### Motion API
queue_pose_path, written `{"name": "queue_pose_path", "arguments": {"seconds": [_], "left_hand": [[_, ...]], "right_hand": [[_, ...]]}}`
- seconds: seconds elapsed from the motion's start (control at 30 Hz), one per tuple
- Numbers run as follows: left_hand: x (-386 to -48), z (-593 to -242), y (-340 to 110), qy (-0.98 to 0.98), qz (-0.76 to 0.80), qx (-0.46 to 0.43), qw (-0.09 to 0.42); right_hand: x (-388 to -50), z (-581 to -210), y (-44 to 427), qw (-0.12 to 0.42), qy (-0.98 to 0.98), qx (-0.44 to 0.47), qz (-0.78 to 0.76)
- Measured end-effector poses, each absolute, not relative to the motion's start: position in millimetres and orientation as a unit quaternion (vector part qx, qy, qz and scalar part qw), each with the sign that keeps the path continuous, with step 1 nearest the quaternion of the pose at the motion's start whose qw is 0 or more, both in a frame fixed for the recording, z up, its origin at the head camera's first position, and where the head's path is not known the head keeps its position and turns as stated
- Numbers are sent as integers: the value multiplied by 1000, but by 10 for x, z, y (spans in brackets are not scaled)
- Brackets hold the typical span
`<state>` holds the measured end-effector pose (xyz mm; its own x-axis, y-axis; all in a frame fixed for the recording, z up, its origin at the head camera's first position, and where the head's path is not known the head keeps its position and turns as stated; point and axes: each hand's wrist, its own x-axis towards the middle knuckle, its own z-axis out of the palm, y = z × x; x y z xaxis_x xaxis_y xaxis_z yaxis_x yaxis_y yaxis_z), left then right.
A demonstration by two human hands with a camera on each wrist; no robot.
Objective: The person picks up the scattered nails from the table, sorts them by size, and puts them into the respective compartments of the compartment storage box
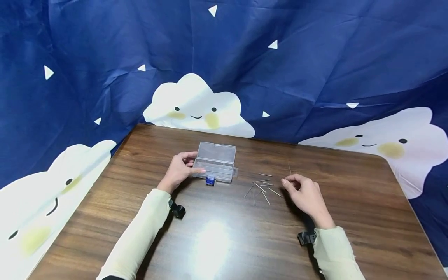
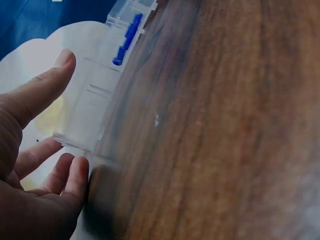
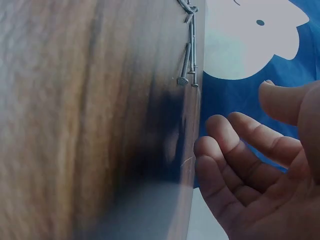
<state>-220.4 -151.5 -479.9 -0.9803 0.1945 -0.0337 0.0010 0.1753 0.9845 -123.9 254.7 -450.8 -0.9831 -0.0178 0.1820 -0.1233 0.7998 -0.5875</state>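
A small clear plastic box [image 1: 214, 169] lies on the table, its lid [image 1: 217, 152] raised at the back and a blue latch [image 1: 210, 181] at its front. My left hand [image 1: 180, 169] is at the box's left end. In the left wrist view its thumb [image 2: 47, 87] stretches over the box, apart from the other fingers, whose tips are by the end wall. Several loose metal nails [image 1: 260, 188] lie scattered right of the box. Just beyond them, my right hand [image 1: 304, 194] hovers low, fingers loosely bent. The right wrist view shows nothing between its thumb and fingers.
The brown wooden table [image 1: 245, 241] reflects a bright light near its front. Behind it hangs a blue cloth [image 1: 297, 74] with white clouds. Each wrist wears a black camera strap. A thin line [image 1: 289, 169] shows on the table beyond the right hand.
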Motion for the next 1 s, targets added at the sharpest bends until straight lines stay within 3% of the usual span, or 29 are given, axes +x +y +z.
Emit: {"name": "queue_pose_path", "arguments": {"seconds": [0.3,1.0], "left_hand": [[-2132,-4811,-1517,762,638,55,98],[-2125,-4801,-1480,792,604,44,76]], "right_hand": [[-1197,-4556,2515,82,-943,37,319],[-1185,-4559,2479,5,-953,51,298]]}}
